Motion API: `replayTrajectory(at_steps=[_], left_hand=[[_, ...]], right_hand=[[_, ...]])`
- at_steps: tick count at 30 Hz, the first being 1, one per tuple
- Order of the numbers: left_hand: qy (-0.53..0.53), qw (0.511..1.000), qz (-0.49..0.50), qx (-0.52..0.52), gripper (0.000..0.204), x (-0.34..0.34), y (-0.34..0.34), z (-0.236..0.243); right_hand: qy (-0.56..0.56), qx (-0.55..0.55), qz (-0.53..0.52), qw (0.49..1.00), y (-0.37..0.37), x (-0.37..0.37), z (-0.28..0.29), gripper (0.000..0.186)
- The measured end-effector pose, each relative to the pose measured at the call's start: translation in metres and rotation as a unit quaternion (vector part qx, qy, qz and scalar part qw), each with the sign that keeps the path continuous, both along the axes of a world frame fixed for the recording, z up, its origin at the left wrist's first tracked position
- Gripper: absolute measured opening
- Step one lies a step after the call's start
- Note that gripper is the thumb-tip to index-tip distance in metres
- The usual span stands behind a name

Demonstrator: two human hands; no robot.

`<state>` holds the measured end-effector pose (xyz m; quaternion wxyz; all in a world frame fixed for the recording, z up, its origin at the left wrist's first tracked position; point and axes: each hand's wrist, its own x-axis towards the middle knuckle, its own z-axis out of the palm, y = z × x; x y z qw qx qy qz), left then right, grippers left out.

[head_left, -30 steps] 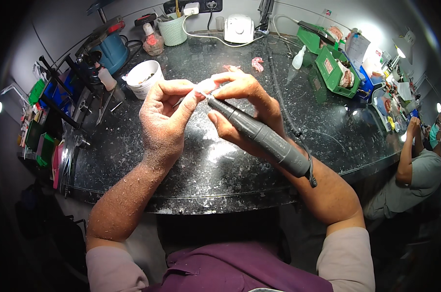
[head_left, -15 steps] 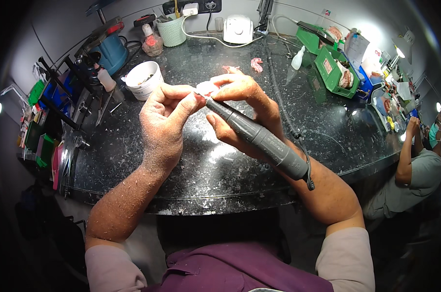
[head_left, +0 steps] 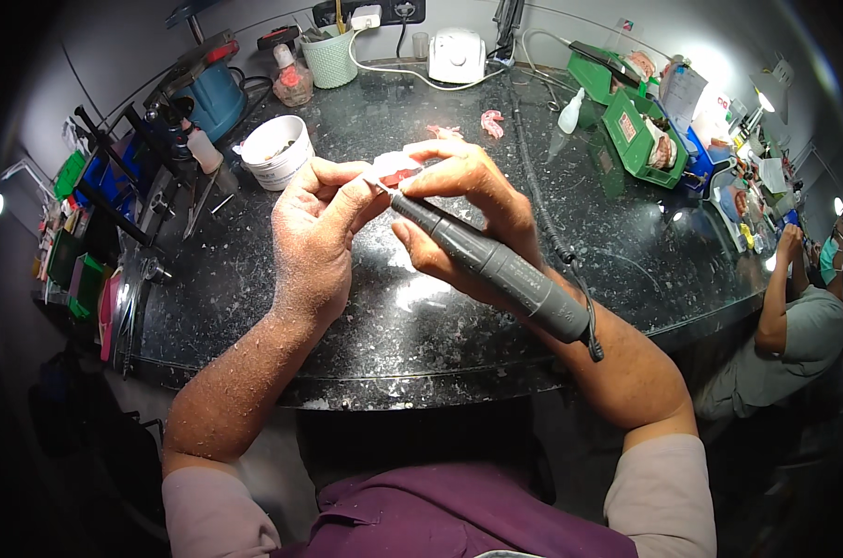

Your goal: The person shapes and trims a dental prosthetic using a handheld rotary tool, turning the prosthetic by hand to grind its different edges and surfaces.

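Bench: a dark speckled stone worktop fills the middle of the frame, its curved front edge running across the lower centre.
Co-worker: at the right edge a person in a grey shirt leans over the same bench, one arm raised.
Right hand: the right hand, centre frame, is wrapped around a grey rotary handpiece, fingers closed tight on its barrel, thumb and forefinger pinched near the tip; its dark cord trails off the back end toward the lower right.
Left hand: the left hand, just left of centre, has its fingertips clamped on a small pink-and-white dental piece, which the handpiece's tip touches above the bench.
Green trays: upper right, two open green bins hold plaster dental casts; exactly how many, I cannot tell.
Blue machine: upper left, a blue device with a red-tipped lever.
White bowl: upper left of the hands, a round white bowl with pale powdery residue inside.
Mint cup: top centre, a ribbed pale green cup holding a few tools.
Pink bits: two small pink pieces lie loose on the bench above the hands.
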<state>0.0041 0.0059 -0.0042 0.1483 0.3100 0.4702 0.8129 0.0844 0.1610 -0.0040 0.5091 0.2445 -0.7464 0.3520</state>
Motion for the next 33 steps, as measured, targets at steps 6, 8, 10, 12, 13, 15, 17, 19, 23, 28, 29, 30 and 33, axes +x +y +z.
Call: replayTrajectory(at_steps=[6,8,10,12,13,15,17,19,23,28,29,30,33], left_hand=[[-0.056,0.997,-0.044,0.011,0.014,-0.003,0.0,-0.001],[-0.082,0.995,-0.058,0.003,0.012,-0.003,-0.001,0.001],[-0.081,0.994,-0.067,0.011,0.012,-0.005,-0.003,-0.001],[-0.081,0.994,-0.076,0.018,0.012,-0.005,-0.004,0.0],[-0.075,0.994,-0.071,0.024,0.013,-0.004,-0.004,0.002],[-0.07,0.995,-0.066,0.029,0.013,-0.003,0.0,0.004],[-0.025,0.999,-0.029,0.018,0.011,-0.002,0.006,0.002],[0.027,1.0,-0.003,0.012,0.011,-0.002,0.005,0.001],[0.164,0.985,0.024,-0.054,0.019,0.007,0.004,-0.002],[0.154,0.982,0.007,-0.105,0.02,0.006,0.004,-0.001],[0.14,0.986,0.026,-0.087,0.023,0.002,0.005,-0.003],[0.146,0.984,0.064,-0.08,0.027,-0.001,0.005,-0.002],[0.2,0.966,0.129,-0.101,0.032,-0.002,0.006,0.006]], right_hand=[[-0.009,0.011,-0.006,1.0,0.002,0.001,-0.001,0.04],[-0.008,0.006,-0.025,1.0,0.003,0.0,-0.004,0.039],[-0.007,-0.006,-0.007,1.0,0.003,0.001,-0.002,0.037],[-0.035,0.038,0.013,0.999,0.005,0.004,0.001,0.037],[-0.04,0.042,-0.034,0.998,0.004,0.006,0.002,0.038],[-0.038,-0.118,-0.021,0.992,-0.001,0.008,0.005,0.033],[-0.051,-0.218,-0.018,0.974,0.004,0.005,-0.001,0.029],[-0.076,-0.17,-0.023,0.982,0.005,0.004,0.001,0.03],[-0.077,-0.155,0.026,0.985,-0.003,0.001,-0.002,0.035],[-0.109,-0.204,0.025,0.973,0.002,0.004,0.002,0.035],[-0.117,-0.184,0.021,0.976,0.003,0.004,0.003,0.036],[-0.125,-0.163,0.016,0.979,0.003,0.005,0.004,0.037],[-0.103,-0.105,-0.003,0.989,0.007,0.01,0.01,0.036]])
